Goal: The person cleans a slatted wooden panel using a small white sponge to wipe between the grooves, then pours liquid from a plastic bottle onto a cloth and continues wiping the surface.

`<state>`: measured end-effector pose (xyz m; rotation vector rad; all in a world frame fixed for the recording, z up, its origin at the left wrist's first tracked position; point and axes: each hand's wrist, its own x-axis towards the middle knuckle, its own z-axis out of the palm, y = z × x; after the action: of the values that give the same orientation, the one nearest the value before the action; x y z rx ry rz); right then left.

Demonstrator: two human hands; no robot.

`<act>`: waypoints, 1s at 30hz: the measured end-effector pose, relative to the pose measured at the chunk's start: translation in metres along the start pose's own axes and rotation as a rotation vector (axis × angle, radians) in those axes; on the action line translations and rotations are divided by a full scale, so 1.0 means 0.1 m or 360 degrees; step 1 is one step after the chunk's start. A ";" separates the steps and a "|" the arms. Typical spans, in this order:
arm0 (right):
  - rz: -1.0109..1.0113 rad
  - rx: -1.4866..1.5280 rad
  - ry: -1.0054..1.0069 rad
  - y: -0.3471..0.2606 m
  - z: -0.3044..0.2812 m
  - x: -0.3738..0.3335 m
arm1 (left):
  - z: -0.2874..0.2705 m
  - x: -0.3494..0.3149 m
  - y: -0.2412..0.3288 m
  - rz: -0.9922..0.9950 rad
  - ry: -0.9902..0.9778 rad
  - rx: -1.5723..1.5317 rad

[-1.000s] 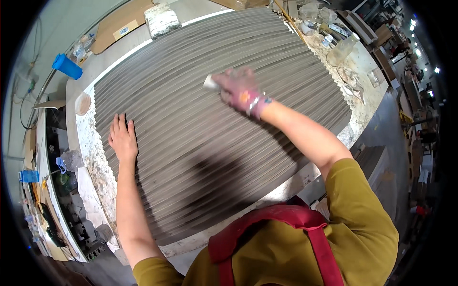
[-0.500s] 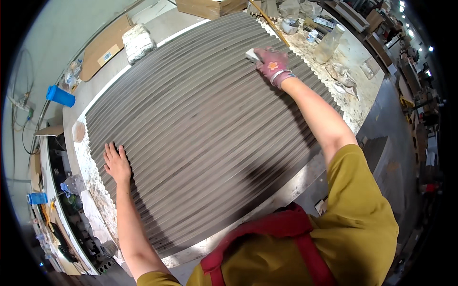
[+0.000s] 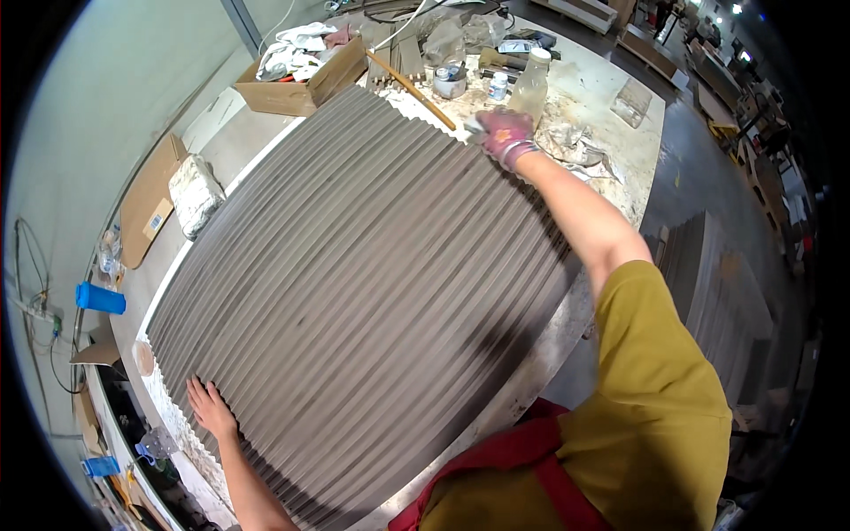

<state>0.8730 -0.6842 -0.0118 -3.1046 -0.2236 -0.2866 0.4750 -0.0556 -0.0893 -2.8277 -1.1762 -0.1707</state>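
A large grey-brown panel with many parallel ridges (image 3: 354,292) lies before me. My left hand (image 3: 212,411), bare, rests flat near its left edge with the fingers spread. A pink glove with a flower on its back covers my right hand (image 3: 506,137), which is at the panel's far right corner. Its fingers are closed around a small whitish block (image 3: 475,128), partly hidden by the glove. Close to that hand lie a wooden stick (image 3: 412,90) and a cloudy bottle (image 3: 531,84).
The worktable (image 3: 611,133) carries a small white jar (image 3: 498,87), a grey pot (image 3: 450,84) and crumpled plastic (image 3: 575,146). Behind the panel stand a cardboard box of rags (image 3: 305,84) and a white wrapped bundle (image 3: 196,195). A blue cup (image 3: 100,298) is at the left.
My view has turned to the right, so the panel appears rotated. My right hand has moved with the block to the panel's far right edge. The left hand remains flat on the panel.
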 end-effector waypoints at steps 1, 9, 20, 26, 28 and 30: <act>-0.0005 0.0136 -0.0006 0.03 -0.02 0.00 | -0.01 0.00 -0.01 -0.0004 -0.0004 0.0009; -0.0122 0.0132 -0.0086 0.29 -0.07 -0.16 | 0.00 -0.03 -0.09 -0.0009 0.0013 0.0013; -0.0453 0.0543 0.0300 -0.31 -0.13 -0.39 | 0.08 0.01 -0.17 0.0056 0.0104 0.0046; -0.1652 0.1038 0.0035 -3.68 0.14 -2.00 | 0.19 0.08 -0.20 0.0082 0.0144 0.0077; -0.1594 0.1356 -0.0768 -4.43 0.14 -2.51 | 0.09 0.10 -0.18 0.0136 0.0074 -0.0115; -0.1291 0.1715 -0.1218 -4.55 0.15 -2.62 | -0.08 0.22 -0.45 0.0399 -0.0056 -0.0465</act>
<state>0.5553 -0.2699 -0.0734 -1.7734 -1.1524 0.7718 0.4576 -0.0093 -0.0772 -3.2117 -0.8505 -0.3001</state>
